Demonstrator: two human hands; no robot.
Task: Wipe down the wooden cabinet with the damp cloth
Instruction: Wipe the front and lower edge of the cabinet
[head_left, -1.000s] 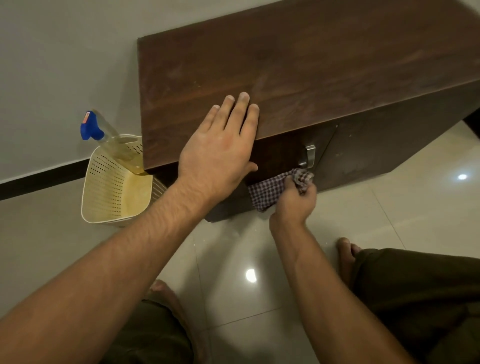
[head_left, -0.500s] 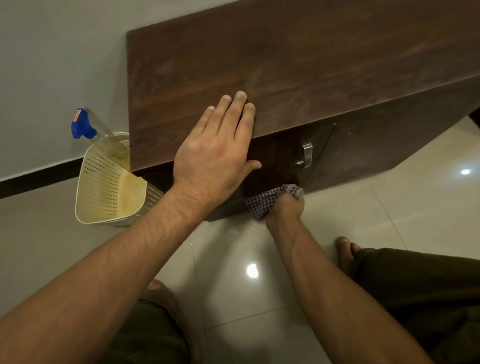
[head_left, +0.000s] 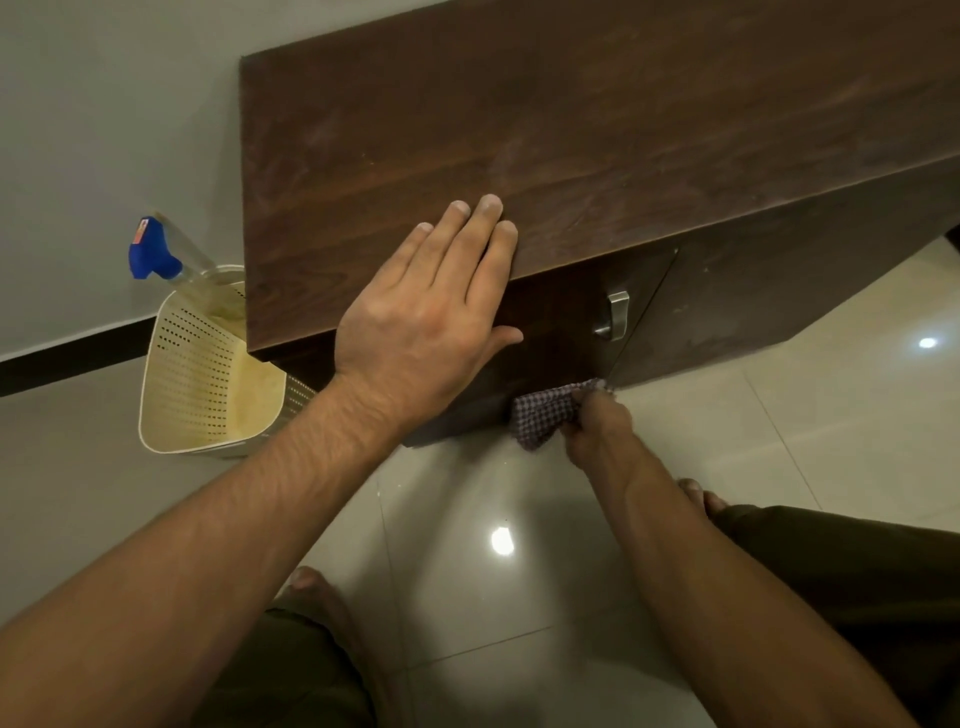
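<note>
Head view: right hand (head_left: 597, 426) grip bunches the checked cloth (head_left: 545, 415) against the cabinet (head_left: 571, 130) door's bottom edge, left hand (head_left: 431, 317) flat on top.

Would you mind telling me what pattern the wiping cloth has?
The crumpled cloth has a small purple-and-white check, seen in the head view.

Dark wooden cabinet (head_left: 571, 130); bunched checked cloth (head_left: 543, 413) against its door's bottom edge.

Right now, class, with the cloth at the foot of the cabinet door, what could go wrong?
1. The cloth in the right hand sits near the glossy floor; drips could leave it slippery by the bare foot.
2. The left hand leans on the cabinet top; it may smudge it.
</note>
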